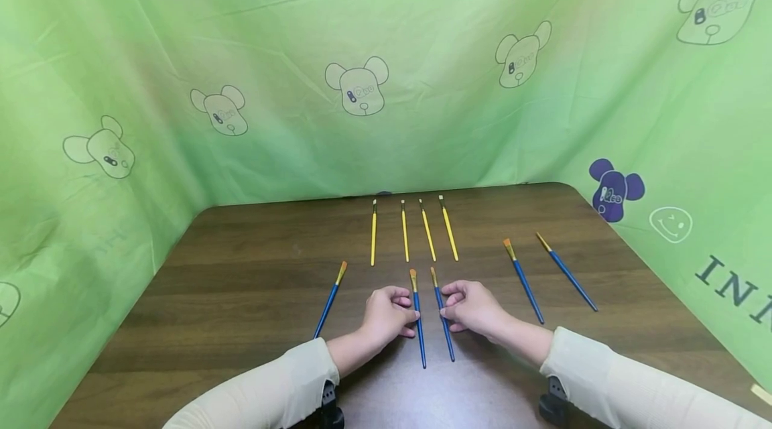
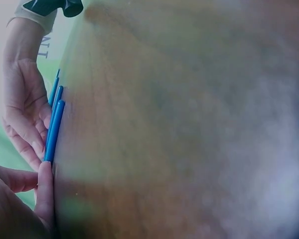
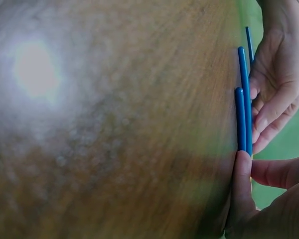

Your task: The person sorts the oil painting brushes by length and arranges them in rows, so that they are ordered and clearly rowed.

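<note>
Two blue-handled paintbrushes lie side by side at the middle of the table, with tan bristles pointing away. My left hand (image 1: 389, 314) pinches the left one, a blue paintbrush (image 1: 421, 342), its thumb across the handle. From the other side, my right hand (image 1: 473, 308) holds the slimmer blue paintbrush (image 1: 449, 346) between thumb and fingers. Both handles stay low along the tabletop, a narrow gap between them. In the left wrist view, blue handles (image 2: 56, 127) rise past the left thumb (image 2: 45, 184). The right wrist view has the right thumb (image 3: 243, 174) against a handle.
Several yellow-handled brushes (image 1: 405, 234) stand in a row at the table's back. A blue brush (image 1: 328, 308) lies left of my left hand; two more, a wider one (image 1: 525, 285) and a thinner one (image 1: 569, 275), lie right. Green printed cloth (image 1: 289, 147) surrounds the wooden table (image 1: 241, 268).
</note>
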### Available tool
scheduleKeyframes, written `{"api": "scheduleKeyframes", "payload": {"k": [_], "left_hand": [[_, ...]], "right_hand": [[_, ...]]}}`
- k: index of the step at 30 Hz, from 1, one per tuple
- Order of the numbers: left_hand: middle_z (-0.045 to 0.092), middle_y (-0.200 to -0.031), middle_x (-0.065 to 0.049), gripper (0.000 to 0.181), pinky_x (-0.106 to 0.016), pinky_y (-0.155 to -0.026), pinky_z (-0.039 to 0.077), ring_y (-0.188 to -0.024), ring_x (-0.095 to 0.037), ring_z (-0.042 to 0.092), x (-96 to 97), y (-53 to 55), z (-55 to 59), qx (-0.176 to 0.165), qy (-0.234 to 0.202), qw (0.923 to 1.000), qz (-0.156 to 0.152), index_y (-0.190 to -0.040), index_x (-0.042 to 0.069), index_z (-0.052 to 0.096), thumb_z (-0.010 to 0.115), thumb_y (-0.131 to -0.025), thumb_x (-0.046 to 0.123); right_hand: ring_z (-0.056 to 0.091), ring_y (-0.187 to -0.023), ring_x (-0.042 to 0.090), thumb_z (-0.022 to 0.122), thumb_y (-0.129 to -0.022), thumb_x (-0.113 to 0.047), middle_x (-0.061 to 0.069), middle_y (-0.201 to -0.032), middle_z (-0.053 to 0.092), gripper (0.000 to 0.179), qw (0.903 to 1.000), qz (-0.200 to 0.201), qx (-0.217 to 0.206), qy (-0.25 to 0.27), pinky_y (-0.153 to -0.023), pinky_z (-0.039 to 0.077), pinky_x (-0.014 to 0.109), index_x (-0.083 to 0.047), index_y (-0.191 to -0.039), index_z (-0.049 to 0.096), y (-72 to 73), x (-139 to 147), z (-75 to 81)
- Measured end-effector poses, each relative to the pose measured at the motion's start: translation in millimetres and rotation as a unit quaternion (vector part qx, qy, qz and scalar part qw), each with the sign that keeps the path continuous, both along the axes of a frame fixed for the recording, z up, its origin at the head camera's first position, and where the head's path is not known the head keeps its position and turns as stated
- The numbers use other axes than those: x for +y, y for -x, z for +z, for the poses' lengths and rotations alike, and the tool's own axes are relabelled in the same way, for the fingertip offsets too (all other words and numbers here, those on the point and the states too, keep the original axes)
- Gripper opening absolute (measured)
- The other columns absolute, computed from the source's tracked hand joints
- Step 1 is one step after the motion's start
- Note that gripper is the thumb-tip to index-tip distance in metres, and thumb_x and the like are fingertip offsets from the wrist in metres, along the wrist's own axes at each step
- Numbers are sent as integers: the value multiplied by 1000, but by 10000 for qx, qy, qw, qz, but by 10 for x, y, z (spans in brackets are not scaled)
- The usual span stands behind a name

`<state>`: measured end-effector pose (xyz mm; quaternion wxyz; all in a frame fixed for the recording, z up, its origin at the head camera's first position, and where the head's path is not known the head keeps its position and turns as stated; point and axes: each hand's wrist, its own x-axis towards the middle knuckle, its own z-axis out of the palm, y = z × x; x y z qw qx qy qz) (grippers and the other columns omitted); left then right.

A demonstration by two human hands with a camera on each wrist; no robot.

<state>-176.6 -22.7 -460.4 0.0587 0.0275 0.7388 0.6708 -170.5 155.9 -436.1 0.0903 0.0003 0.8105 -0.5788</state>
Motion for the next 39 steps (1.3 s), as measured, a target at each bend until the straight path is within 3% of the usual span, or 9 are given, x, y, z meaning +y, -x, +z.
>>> {"api": "scheduleKeyframes", "payload": {"k": [11, 23, 31, 39], "left_hand": [[59, -94, -13, 42, -35, -51, 59, -64, -17, 62, -142, 0, 68, -349, -189, 9985, -371, -113, -9, 59, 73, -74, -16], [60, -103, -20, 44, -36, -58, 60, -74, -18, 64, -454, 33, 224, -357, -194, 9964, -739, -120, -11, 56, 73, -79, -10], [59, -106, -24, 44, -37, -64, 61, -77, -16, 65, -727, 95, 233, -226, -317, 9961, -795, -121, -15, 54, 71, -80, -8], [57, -113, -27, 46, -38, -69, 60, -81, -18, 64, -1001, 154, 327, -192, -169, 9982, -541, -123, -14, 53, 71, -82, -4]], "right_hand": [[61, -70, 22, 67, -81, 11, 15, -88, 55, 39, 9998, 139, -84, 94, -62, 61, 38, 17, -118, 53, 0, 71, 44], [64, -75, 23, 66, -84, 8, 17, -94, 57, 40, 9998, 177, -22, 103, -65, 61, 38, 17, -120, 50, 29, 283, 160], [62, -79, 25, 66, -88, 2, 18, -97, 59, 41, 9995, 305, 72, -82, -68, 60, 39, 16, -123, 50, 86, 469, 240], [63, -89, 30, 66, -90, -4, 16, -99, 60, 44, 9980, 574, 233, -148, -74, 60, 39, 17, -125, 49, 154, 742, 311]]}}
